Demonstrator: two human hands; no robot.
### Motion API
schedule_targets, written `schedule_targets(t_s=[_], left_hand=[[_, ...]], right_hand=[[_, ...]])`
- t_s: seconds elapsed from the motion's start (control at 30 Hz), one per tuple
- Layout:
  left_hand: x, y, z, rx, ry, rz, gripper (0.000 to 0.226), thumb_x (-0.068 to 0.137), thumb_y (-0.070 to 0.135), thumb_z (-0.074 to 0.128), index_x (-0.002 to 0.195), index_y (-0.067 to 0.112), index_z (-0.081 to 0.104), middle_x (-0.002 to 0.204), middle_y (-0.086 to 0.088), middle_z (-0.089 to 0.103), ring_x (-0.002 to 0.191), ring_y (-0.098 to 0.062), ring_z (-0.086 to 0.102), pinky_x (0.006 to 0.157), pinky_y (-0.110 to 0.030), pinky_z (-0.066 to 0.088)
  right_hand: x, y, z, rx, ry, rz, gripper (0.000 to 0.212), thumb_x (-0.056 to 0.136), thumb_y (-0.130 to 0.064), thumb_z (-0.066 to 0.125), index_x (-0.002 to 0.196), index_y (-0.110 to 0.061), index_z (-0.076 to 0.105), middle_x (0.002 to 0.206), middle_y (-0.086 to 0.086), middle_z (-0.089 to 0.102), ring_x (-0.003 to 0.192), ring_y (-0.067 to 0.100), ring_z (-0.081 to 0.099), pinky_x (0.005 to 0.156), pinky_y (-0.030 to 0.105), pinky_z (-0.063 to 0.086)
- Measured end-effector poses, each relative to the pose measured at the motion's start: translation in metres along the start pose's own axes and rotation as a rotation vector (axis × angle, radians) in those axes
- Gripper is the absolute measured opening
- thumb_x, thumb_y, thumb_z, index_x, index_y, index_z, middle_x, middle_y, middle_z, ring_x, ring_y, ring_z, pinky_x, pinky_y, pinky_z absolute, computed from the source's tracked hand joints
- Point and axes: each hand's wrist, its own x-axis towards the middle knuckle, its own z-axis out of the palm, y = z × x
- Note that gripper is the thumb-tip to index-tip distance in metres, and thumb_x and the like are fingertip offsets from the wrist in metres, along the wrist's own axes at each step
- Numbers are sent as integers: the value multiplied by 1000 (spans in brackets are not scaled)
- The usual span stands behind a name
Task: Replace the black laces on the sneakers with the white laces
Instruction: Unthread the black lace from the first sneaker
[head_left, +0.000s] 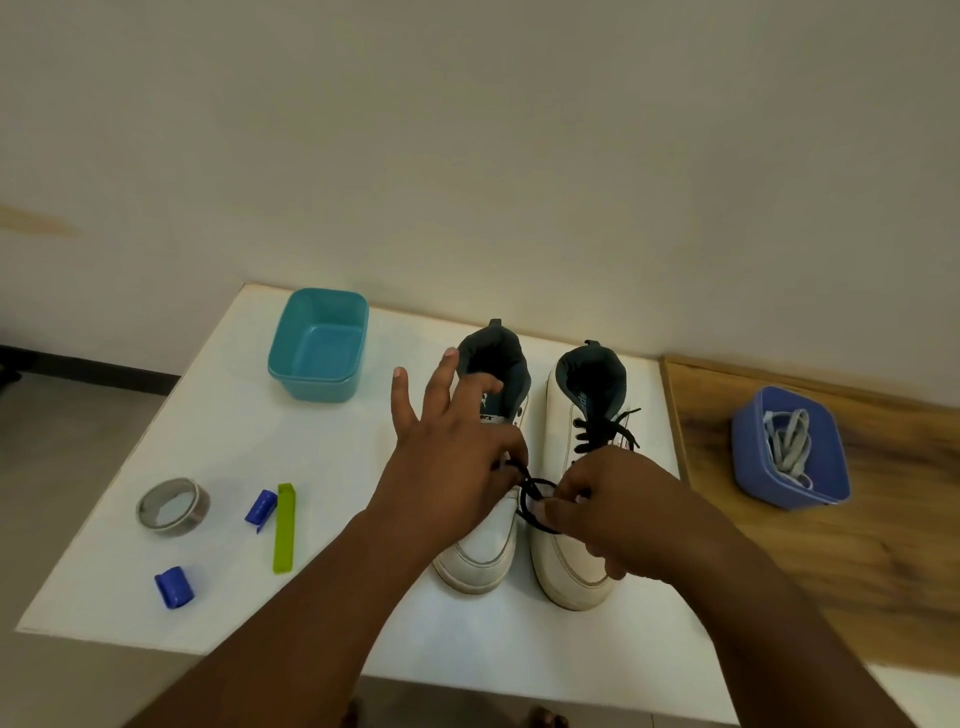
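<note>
- table (332, 613), white, runs back to the wall; its left and near edges drop off to the floor, and its right edge meets a wooden surface (841, 561).
- bare tabletop lies between the teal tub (318, 347) at the back left and the small things at the front left: a tape roll (173, 505), two blue clips (261, 508) (174, 587) and a green stick (284, 528).
- two white sneakers stand side by side mid-table, toes toward the person, almost touching; the left sneaker (480, 556) and the right sneaker (571, 566).
- left hand (452, 457) over the left sneaker, thumb and forefinger pinching the black lace (535, 501), other fingers spread wide and lifted.
- right hand (618, 514) over the right sneaker's toe, fingers curled in, gripping the same lace loop between the shoes.
- right sneaker is laced in black at the top.
- white laces (789, 441) lie coiled in a blue tub (795, 488) on the wooden surface, well apart from the shoes.
</note>
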Motion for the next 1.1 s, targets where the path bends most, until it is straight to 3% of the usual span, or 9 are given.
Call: schedule_targets(t_s=[0.1,0.23,0.4,0.57,0.67,0.73,0.8,0.93,1.1], left_hand=[[5,0,-3,-139,102,-75,10,91,51,62,98,46,65,146,14,41,153,-23,9,119,-62,-3],[9,-3,-11,-341,224,-127,17,91,51,63,106,45,64,140,17,50,150,-16,21,121,-58,4],[7,-8,-11,-222,78,-210,42,88,68,55,125,48,57,159,11,30,154,-19,2,120,-58,-3],[2,-9,-7,-68,-11,-220,28,93,57,52,115,44,64,167,3,10,153,-27,-16,118,-63,-8],[1,-9,-5,-32,-44,-190,29,89,62,55,114,51,64,168,3,2,152,-29,-20,116,-64,-11],[1,-8,-5,15,-63,-165,34,86,69,52,115,54,63,168,3,-2,151,-30,-22,114,-65,-12],[-1,-7,-5,54,-98,-152,36,86,71,49,115,54,64,168,3,-3,151,-31,-24,114,-67,-13],[-3,-6,-8,38,-122,-166,30,90,63,50,113,53,66,168,3,1,151,-30,-24,114,-67,-15],[-3,-7,-9,73,-129,-132,28,86,63,54,108,53,67,167,1,6,151,-33,-21,113,-69,-13]], right_hand=[[2,1,-1,-159,135,9,49,94,-59,60,61,-22,57,58,-3,53,51,8,50,52,22,34],[7,7,4,-319,263,48,49,92,-63,57,65,-22,57,62,-5,56,60,8,57,56,26,43],[12,3,8,-413,434,74,39,94,-63,53,77,-28,58,71,-8,53,64,7,55,63,25,44],[21,-3,20,-213,535,-111,45,95,-47,63,138,-35,55,122,-4,55,98,13,60,77,23,44],[27,-4,24,147,666,-234,14,102,-32,57,107,-31,69,93,-11,61,74,6,59,70,26,52],[24,-7,16,586,811,-281,16,102,-21,54,97,-31,65,77,-8,64,65,8,61,61,30,55],[22,-7,6,846,929,-338,21,101,-12,53,100,-30,64,85,-4,69,77,11,69,68,34,60],[25,-5,10,758,982,-423,51,92,0,52,123,-39,60,122,-5,65,112,15,65,91,35,56],[21,-9,16,458,1029,-545,30,97,4,56,118,-11,70,131,3,62,121,5,57,94,11,44]])
